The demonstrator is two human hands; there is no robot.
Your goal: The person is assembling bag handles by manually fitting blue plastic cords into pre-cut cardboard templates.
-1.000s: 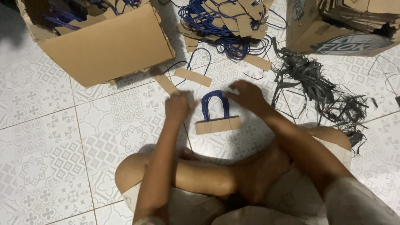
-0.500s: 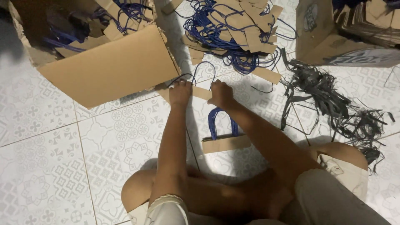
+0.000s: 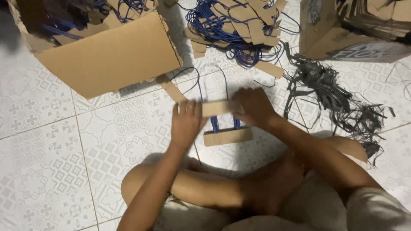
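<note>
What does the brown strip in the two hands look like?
The cardboard strip is a flat, plain brown, long and narrow piece, held level above the tiled floor. The left hand grips one end and the right hand the other. Blue cords show just beneath it, above a second strip lying on the floor.

Both hands, left hand [image 3: 186, 122] and right hand [image 3: 253, 107], have drawn a cardboard strip [image 3: 218, 108] back over the stack.

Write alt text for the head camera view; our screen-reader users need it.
A person seated on a patterned tile floor holds a brown card strip between left hand and right hand, above a finished strip with blue cord loops. Cardboard boxes, a pile of blue-corded strips and grey shreds lie around.
</note>
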